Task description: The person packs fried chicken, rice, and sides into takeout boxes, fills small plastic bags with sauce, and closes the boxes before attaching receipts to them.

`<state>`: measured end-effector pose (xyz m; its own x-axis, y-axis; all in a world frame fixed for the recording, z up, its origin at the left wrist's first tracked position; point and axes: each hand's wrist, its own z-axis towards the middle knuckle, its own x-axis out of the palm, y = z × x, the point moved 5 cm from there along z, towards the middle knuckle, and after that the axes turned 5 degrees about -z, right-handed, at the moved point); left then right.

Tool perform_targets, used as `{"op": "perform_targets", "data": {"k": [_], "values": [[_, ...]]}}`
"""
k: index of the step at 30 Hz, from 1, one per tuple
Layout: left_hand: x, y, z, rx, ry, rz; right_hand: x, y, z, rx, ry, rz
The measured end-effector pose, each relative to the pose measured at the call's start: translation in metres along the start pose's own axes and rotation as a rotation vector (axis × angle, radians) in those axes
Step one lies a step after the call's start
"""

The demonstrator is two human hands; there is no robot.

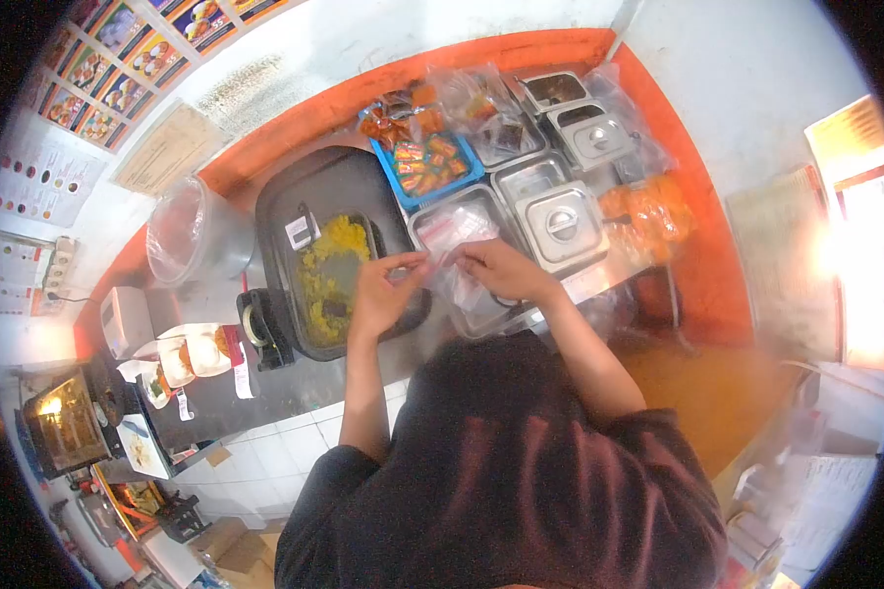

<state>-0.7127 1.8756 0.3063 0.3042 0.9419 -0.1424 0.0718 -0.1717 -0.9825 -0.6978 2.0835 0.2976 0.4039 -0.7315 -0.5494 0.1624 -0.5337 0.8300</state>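
White trays of food (189, 361) sit toward the left end of your smooth grey counter (283, 396), short of a round, clear plastic tub (194, 240) lined with crinkled film at the back edge. A black tape dispenser (258, 332) stands near the front edge, beside a broad, round-cornered black tray (339, 180) holding crumbly yellow food (342, 245). Over that tray's right side, your left hand (385, 293) is nearly closed, thumb and forefinger pinching a thin, clear plastic bag (449, 283). The bag lies between your two hands, above a rectangular steel pan (488, 319) containing more clear bags (459, 224). Your right hand (509, 275) grips the bag's other side with bunched fingertips, the remaining fingers curled. Toward the back edge, a blue plastic basket (381, 157) carries shiny, multicoloured packets (429, 167). Farther right rest a square, lidded steel container (563, 226) and, near the counter's right end, a bulging orange plastic-wrapped bundle (650, 211).
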Motion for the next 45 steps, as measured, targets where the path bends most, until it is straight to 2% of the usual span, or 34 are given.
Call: {"op": "perform_targets", "data": {"k": [4, 7, 9, 10, 13, 15, 17, 19, 21, 23, 25, 26, 28, 31, 34, 36, 45], "values": [[-0.001, 0.008, -0.017, -0.097, 0.079, 0.152, 0.031, -0.009, -0.016, 0.091, 0.096, 0.25], [0.003, 0.025, -0.027, -0.104, 0.083, 0.179, 0.036, -0.01, -0.021, 0.061, -0.02, 0.236], [0.005, 0.038, -0.034, -0.127, -0.002, -0.039, 0.042, -0.023, -0.022, 0.094, -0.095, 0.262], [0.004, 0.047, -0.035, -0.133, -0.015, -0.047, 0.045, -0.033, -0.02, 0.094, -0.078, 0.259], [-0.006, 0.062, -0.041, -0.092, -0.168, -0.134, 0.045, -0.091, 0.001, 0.241, -0.241, 0.042], [-0.015, 0.05, -0.049, -0.001, -0.245, -0.002, 0.052, -0.114, 0.015, 0.285, -0.239, -0.012], [-0.018, 0.049, -0.059, -0.126, -0.261, -0.063, 0.046, -0.107, 0.016, 0.194, -0.474, -0.351], [-0.02, 0.064, -0.07, -0.143, -0.223, -0.121, 0.031, -0.081, 0.004, 0.185, -0.484, -0.146], [-0.023, 0.067, -0.082, -0.159, -0.249, -0.08, -0.001, -0.071, -0.012, 0.194, -0.376, -0.266], [-0.021, 0.067, -0.096, -0.251, -0.221, -0.16, -0.041, -0.088, -0.036, 0.261, -0.43, -0.438], [-0.019, 0.073, -0.105, -0.224, -0.2, -0.128, -0.071, -0.105, -0.047, 0.268, -0.306, -0.79], [-0.017, 0.074, -0.107, -0.182, -0.169, -0.074, -0.082, -0.117, -0.052, 0.266, -0.287, -0.803], [-0.014, 0.079, -0.108, -0.211, -0.154, -0.119, -0.085, -0.143, -0.055, 0.273, -0.089, -0.737], [-0.008, 0.087, -0.107, -0.211, -0.131, -0.187, -0.088, -0.152, -0.049, 0.153, -0.026, -0.766], [-0.003, 0.09, -0.103, -0.191, -0.085, -0.239, -0.088, -0.158, -0.045, 0.155, 0.015, -0.917], [-0.001, 0.086, -0.102, -0.191, -0.049, -0.264, -0.09, -0.154, -0.045, 0.154, 0.055, -0.908], [-0.001, 0.08, -0.104, -0.193, -0.11, -0.118, -0.103, -0.152, -0.05, 0.158, 0.118, -0.879]]}}
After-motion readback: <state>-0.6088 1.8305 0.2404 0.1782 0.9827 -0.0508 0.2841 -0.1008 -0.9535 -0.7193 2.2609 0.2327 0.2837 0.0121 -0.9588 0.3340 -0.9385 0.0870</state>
